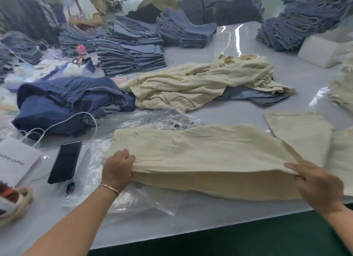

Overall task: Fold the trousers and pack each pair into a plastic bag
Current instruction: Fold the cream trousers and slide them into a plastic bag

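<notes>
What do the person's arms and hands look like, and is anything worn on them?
Both forearms are bare, with no sleeves in view. The left hand has a thin rose-gold bracelet at its wrist. The right hand shows no jewellery or glove.

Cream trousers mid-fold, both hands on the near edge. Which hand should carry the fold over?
Probably the right hand: it pinches the cream trousers at the leg end, which can swing over. The left hand grips the waist end and can anchor it.
</notes>
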A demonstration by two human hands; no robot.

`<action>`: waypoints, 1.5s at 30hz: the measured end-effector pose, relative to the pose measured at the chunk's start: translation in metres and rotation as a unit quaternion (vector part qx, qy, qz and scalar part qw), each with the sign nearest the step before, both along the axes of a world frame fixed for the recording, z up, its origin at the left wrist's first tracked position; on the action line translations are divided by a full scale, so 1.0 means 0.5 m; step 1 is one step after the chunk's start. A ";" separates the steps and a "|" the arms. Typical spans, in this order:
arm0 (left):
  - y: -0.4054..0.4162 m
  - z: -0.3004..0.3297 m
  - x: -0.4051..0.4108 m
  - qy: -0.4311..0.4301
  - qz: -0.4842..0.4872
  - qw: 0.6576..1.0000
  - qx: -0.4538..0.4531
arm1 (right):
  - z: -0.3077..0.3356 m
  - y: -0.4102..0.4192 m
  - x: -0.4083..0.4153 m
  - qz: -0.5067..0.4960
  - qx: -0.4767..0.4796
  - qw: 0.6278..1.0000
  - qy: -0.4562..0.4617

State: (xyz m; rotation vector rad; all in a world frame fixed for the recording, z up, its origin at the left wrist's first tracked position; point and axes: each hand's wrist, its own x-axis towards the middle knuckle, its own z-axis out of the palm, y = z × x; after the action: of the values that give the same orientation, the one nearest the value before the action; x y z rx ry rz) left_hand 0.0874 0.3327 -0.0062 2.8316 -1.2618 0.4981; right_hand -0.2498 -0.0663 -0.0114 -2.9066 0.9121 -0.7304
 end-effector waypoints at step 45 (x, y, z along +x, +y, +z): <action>0.146 -0.015 0.027 0.192 0.376 0.839 -0.342 | -0.023 0.204 0.441 0.193 0.087 0.891 0.403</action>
State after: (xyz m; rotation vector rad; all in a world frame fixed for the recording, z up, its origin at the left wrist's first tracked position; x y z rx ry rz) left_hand 0.1010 0.4055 -0.0139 2.4578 0.1484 0.2555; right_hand -0.0293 0.0355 -0.0230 -3.0425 0.3200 0.5994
